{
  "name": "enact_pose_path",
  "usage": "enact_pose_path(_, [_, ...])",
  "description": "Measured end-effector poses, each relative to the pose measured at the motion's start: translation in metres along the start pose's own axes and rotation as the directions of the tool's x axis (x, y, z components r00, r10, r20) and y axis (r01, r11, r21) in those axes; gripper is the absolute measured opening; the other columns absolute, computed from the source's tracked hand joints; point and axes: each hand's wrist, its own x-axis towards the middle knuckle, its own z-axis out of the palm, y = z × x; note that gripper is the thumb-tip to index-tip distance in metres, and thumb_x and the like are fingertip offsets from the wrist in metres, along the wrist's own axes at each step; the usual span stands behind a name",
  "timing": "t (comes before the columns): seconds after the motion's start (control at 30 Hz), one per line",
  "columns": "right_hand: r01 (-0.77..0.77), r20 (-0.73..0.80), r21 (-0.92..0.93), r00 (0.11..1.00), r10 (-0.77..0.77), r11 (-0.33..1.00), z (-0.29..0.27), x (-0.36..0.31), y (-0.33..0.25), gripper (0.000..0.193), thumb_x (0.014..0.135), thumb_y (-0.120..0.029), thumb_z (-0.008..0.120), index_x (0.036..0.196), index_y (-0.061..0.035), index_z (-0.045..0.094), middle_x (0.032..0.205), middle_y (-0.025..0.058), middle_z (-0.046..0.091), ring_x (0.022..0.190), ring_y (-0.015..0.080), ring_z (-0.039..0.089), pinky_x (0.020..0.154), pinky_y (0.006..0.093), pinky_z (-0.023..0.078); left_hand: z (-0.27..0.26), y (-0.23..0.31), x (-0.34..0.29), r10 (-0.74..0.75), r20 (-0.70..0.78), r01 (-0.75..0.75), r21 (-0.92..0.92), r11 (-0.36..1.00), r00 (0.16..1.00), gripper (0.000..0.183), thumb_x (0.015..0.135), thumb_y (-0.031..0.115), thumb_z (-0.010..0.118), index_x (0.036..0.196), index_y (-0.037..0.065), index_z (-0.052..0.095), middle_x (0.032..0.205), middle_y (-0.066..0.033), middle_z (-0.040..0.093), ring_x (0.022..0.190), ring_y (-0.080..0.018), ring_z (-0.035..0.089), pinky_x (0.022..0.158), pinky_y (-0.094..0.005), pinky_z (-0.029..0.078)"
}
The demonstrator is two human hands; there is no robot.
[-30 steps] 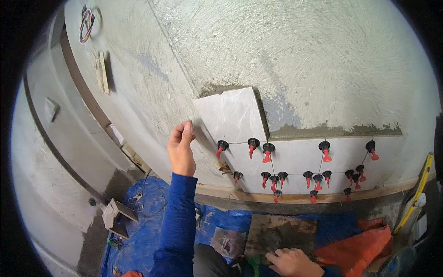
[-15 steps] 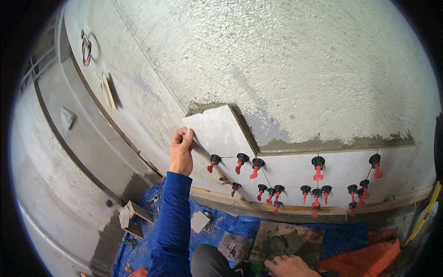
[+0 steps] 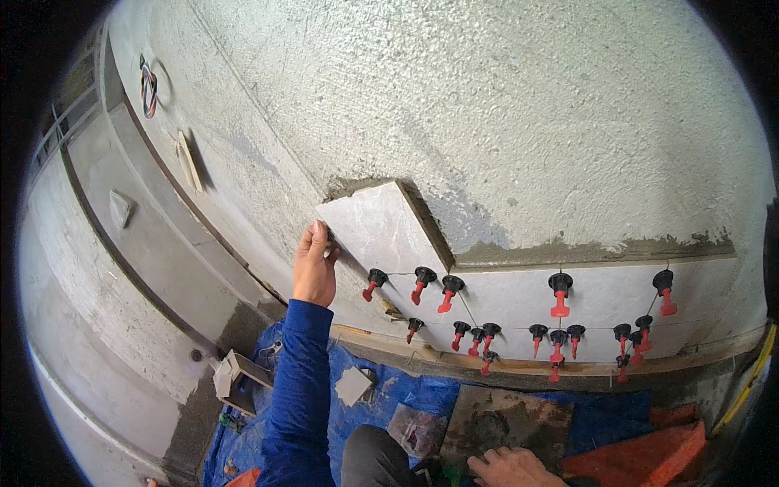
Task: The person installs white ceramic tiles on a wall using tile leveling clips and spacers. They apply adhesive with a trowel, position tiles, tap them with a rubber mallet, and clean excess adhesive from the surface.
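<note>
My left hand (image 3: pixel 315 264), in a blue sleeve, is raised at the left edge of a light grey, marbled wall tile (image 3: pixel 380 223). Its thumb and fingers are closed together by that edge; whether anything small sits between them is hidden. Grey mortar (image 3: pixel 426 219) shows along the tile's upper and right sides. Below and to the right runs a row of set tiles (image 3: pixel 519 290). Black-and-red levelling clips (image 3: pixel 560 294) stand out along the joints. My right hand (image 3: pixel 513 468) is low at the frame's bottom edge, its fingers loosely apart, with nothing seen in them.
Blue sheeting (image 3: pixel 369 438) covers the floor, carrying a mortar-stained board (image 3: pixel 507 422), an orange cloth (image 3: pixel 649 454) and a small tile piece (image 3: pixel 354 386). A wooden box-like stand (image 3: pixel 239 380) is at lower left. Looped wires (image 3: pixel 149 88) hang from the wall. A yellow level (image 3: pixel 742 390) leans at right.
My left hand has shifted slightly left and turned a little, its thumb drawing off the tile's edge. The view has moved slightly. My right hand stays about where it was.
</note>
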Motion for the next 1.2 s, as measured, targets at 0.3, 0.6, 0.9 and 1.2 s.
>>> enact_pose_path(0.3, [0.004, 0.041, -0.076, 0.999, -0.001, 0.997, -0.003, 0.002, -0.008, 0.036, 0.095, -0.026, 0.069, 0.126, -0.0092, 0.063, 0.107, 0.0114, 0.065, 0.101, 0.0302, 0.066, 0.084, 0.0451, 0.056, -0.005, -0.009, 0.003, 0.072, 0.063, -0.076, 0.066, 0.995, 0.995, 0.013, 0.107, 0.027, 0.065, 0.107, 0.015, 0.063, 0.09, 0.0083, 0.054, 0.081, -0.0057, 0.047, 0.075, -0.0244, 0.038])
enact_pose_path(0.6, [0.02, -0.026, -0.034, 0.999, -0.02, 0.999, -0.008, -0.007, -0.028, 0.035, 0.094, -0.023, 0.067, 0.126, -0.0079, 0.064, 0.108, 0.0128, 0.065, 0.103, 0.0311, 0.065, 0.087, 0.0426, 0.054, -0.011, -0.019, 0.009, 0.161, 0.109, -0.174, 0.116, 0.978, 0.981, 0.014, 0.101, 0.008, 0.07, 0.112, 0.008, 0.063, 0.09, 0.0054, 0.054, 0.08, -0.0067, 0.048, 0.074, -0.0228, 0.041])
enact_pose_path(0.9, [-0.007, 0.035, -0.084, 0.999, 0.01, 0.996, 0.0, -0.011, -0.048, 0.038, 0.091, -0.022, 0.07, 0.125, -0.007, 0.065, 0.097, 0.0121, 0.065, 0.094, 0.0299, 0.067, 0.082, 0.0432, 0.055, -0.01, -0.027, 0.012, 0.231, 0.073, -0.24, 0.176, 0.955, 0.97, 0.016, 0.098, 0.007, 0.074, 0.111, 0.009, 0.065, 0.093, 0.0049, 0.057, 0.083, -0.0075, 0.05, 0.076, -0.0228, 0.043])
enact_pose_path(1.2, [-0.007, -0.011, -0.085, 1.0, 0.007, 0.996, 0.025, -0.008, -0.052, 0.037, 0.083, -0.027, 0.075, 0.111, -0.0052, 0.065, 0.087, 0.0121, 0.067, 0.083, 0.0324, 0.073, 0.069, 0.0441, 0.06, -0.001, -0.029, 0.01, 0.284, 0.02, -0.284, 0.161, 0.945, 0.959, 0.021, 0.095, 0.011, 0.079, 0.112, 0.006, 0.068, 0.091, 0.0041, 0.056, 0.08, -0.0071, 0.052, 0.069, -0.0221, 0.044])
